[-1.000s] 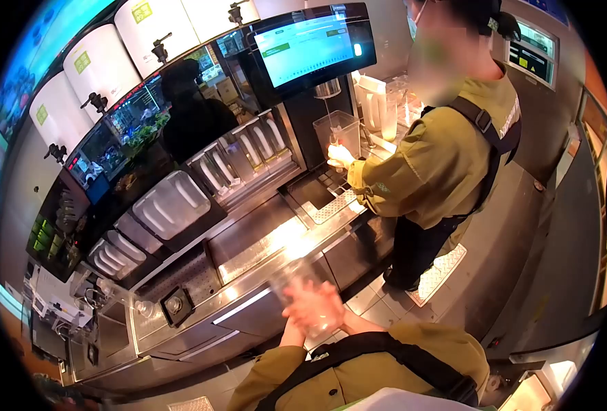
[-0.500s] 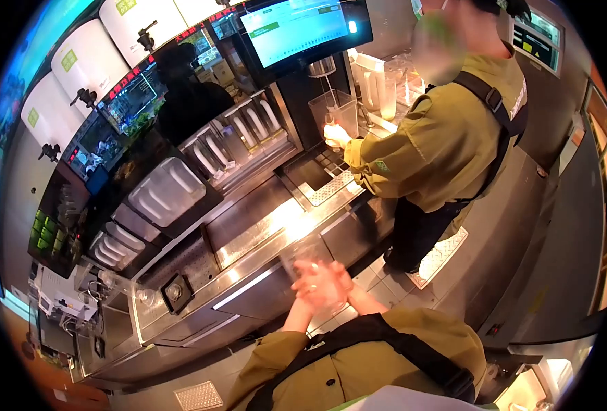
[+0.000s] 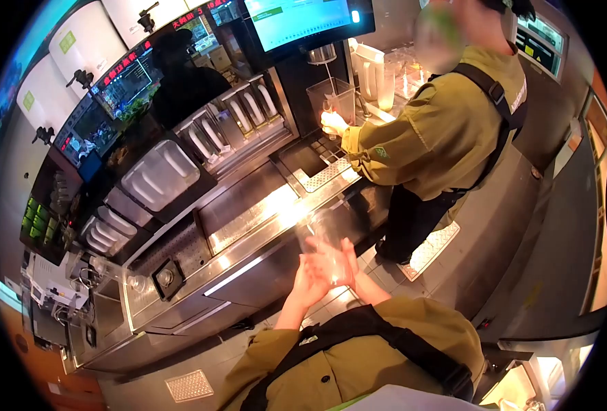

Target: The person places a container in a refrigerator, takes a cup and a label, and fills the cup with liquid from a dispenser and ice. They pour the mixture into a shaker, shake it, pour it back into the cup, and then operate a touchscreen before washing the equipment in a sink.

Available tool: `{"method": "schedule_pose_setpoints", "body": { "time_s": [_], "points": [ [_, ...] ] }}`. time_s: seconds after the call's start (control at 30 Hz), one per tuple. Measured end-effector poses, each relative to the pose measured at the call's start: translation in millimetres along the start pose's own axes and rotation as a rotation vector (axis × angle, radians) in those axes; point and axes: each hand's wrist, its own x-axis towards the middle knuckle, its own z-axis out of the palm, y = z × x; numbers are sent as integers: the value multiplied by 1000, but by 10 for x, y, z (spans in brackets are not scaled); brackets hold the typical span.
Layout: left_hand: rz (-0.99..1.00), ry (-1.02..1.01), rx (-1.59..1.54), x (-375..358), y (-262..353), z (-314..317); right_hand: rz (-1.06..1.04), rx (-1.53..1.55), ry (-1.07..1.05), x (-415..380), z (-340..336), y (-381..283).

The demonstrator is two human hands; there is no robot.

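Both my hands are together in front of my chest, around a clear, see-through cup-like container [image 3: 321,229]. My left hand [image 3: 312,277] wraps its near side, fingers pressed against it. On the other side my right hand [image 3: 347,264] is closed around the container, its fingers pointing up and forward. The container tilts away from me, and its far end overlaps the front edge of the steel counter [image 3: 249,255] in this view. Its outline is faint and blurred.
At the counter to the right, a co-worker [image 3: 447,130] holds something at a clear square jug [image 3: 332,99] under a dispenser. Clear lidded containers [image 3: 159,181] line the back of the counter. A screen [image 3: 303,24] hangs above. A small black square device [image 3: 168,278] sits near the counter's left end.
My hands have moved up and slightly right with the clear container, and their fingers are more spread along it. The view has shifted slightly. The co-worker stays at the jug.
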Motion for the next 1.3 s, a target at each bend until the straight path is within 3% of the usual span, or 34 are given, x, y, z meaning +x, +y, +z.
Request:
{"method": "schedule_pose_setpoints", "body": {
  "time_s": [0.03,0.1,0.17,0.2,0.23,0.3,0.37,0.4,0.47,0.5,0.6,0.7,0.83,0.87,0.93,0.97,1.03,1.07,1.13,1.23,1.27,1.3],
  "points": [
    [-35,-9,-72,-55,20,19,-45,-134,61,-35,17,-146],
    [-51,-15,-68,-160,103,9,-78,15,50,-58,-62,-189],
    [-63,-19,-25,-196,164,-31,80,8,-48,-18,7,18],
    [-65,-30,-23,-195,182,-51,141,-124,12,-24,36,161],
    [-64,-50,-29,-194,161,-57,207,-206,-58,42,49,295],
    [-49,-90,-22,-122,71,-49,237,-275,-143,86,52,376],
    [24,-128,115,-121,4,-29,84,-62,76,9,36,256],
    [85,-141,207,-128,-23,-22,21,-37,12,9,-30,160],
    [82,-145,49,-137,-38,-73,-16,-69,114,-103,-71,-36],
    [-54,-150,-395,-140,-22,-114,-29,-78,127,-121,-69,-73],
    [-129,33,-20,-254,83,-84,150,-101,-57,-132,95,129],
    [-131,-31,-135,-230,-46,-188,273,-153,-67,-96,77,400],
    [-153,-136,-275,-133,-157,-357,4,-76,115,-284,-201,116],
    [-160,-467,-527,-144,-106,-269,-69,-154,161,-368,-155,24],
    [-144,-130,-218,-161,36,-228,-163,-246,267,-485,-21,-38],
    [-132,36,-66,-155,91,-223,-137,-242,211,-497,44,25],
    [-231,31,-52,-61,30,-417,-69,-357,225,-433,160,320],
    [-444,-556,-526,88,-167,-513,-115,-359,253,-476,138,379],
    [-580,-887,-856,135,-399,-576,-198,-375,306,-524,31,396],
    [-436,-65,-435,-203,-157,-189,-260,-401,388,-570,-103,400],
    [-360,-138,-430,-327,-83,124,-396,-401,449,-675,-69,342],
    [-333,-476,-214,-260,-95,10,-404,-419,525,-851,-94,233]
  ]
}}
